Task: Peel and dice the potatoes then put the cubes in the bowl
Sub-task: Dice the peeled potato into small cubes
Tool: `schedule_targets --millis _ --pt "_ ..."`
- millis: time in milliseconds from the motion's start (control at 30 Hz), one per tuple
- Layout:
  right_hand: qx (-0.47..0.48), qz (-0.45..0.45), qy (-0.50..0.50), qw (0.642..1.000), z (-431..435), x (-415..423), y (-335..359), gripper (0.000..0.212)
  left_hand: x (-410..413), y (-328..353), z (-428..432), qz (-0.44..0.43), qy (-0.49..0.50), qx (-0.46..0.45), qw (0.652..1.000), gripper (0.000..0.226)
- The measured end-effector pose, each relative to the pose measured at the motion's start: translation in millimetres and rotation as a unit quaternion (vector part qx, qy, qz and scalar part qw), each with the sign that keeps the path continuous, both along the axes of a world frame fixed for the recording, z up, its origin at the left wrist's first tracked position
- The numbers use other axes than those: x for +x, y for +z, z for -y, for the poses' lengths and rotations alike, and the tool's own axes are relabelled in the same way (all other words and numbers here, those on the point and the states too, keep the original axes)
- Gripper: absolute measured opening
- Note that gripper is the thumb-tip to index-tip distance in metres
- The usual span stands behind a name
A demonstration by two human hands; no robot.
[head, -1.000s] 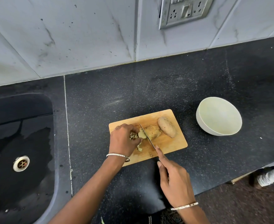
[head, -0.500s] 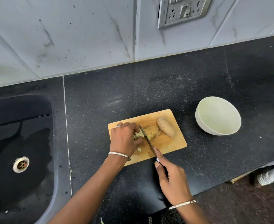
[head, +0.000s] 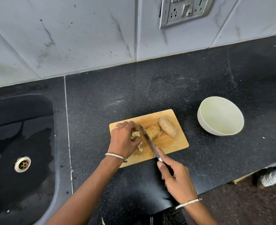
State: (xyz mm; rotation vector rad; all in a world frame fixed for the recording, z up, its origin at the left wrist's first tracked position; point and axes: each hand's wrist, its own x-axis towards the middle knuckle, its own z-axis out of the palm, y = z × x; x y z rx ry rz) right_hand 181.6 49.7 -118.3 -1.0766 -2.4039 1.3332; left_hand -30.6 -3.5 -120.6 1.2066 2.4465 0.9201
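Note:
A wooden cutting board (head: 174, 143) lies on the black counter. On it rest a whole unpeeled potato (head: 167, 127) at the right, a heap of peels (head: 152, 131) beside it, and pale potato cubes (head: 136, 135) at the left. My left hand (head: 124, 139) curls over the cubes and holds them together. My right hand (head: 177, 179) grips a knife (head: 149, 142) by its dark handle, index finger along the blade; the blade lies right of the cubes. A white bowl (head: 220, 118) stands empty to the right of the board.
A dark sink (head: 20, 151) with a metal drain fills the left side. A tiled wall with a socket plate (head: 185, 11) rises behind the counter. The counter's front edge runs at lower right, with a shoe (head: 269, 179) on the floor beyond.
My left hand has gathered the cubes under its fingers and shifted slightly left. The knife blade has moved a little along the board beside the cubes.

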Motion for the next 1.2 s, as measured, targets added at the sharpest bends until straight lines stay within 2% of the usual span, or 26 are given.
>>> schedule_targets --millis 133,433,533,667,833,967,1067,1200 --pt "0.068 0.032 0.018 0.997 0 3 1 0.055 0 3 1 0.012 0.001 0.010 1.000 0.022" --pt "0.025 0.011 -0.001 1.000 -1 6 9 0.052 -3 10 4 0.054 0.027 0.038 0.997 0.020" --pt "0.023 -0.001 -0.019 1.000 -8 19 15 0.048 -2 12 7 -0.006 0.013 0.040 0.999 0.015" --pt "-0.010 -0.049 -0.068 0.996 -13 31 21 0.045 12 11 10 -0.099 -0.094 0.003 0.991 0.012" --pt "-0.024 -0.073 -0.091 0.993 -11 33 20 0.045 33 0 9 -0.143 -0.172 -0.042 0.974 0.013" --pt "-0.023 -0.069 -0.072 0.995 -2 35 17 0.045 35 -3 6 -0.179 -0.164 -0.044 0.969 0.013" --pt "-0.017 -0.055 -0.061 0.997 4 36 13 0.047 35 -1 5 -0.214 -0.120 -0.058 0.968 0.015" --pt "0.021 -0.033 -0.050 0.998 10 39 9 0.049 29 -3 6 -0.179 -0.029 -0.041 0.983 0.015"
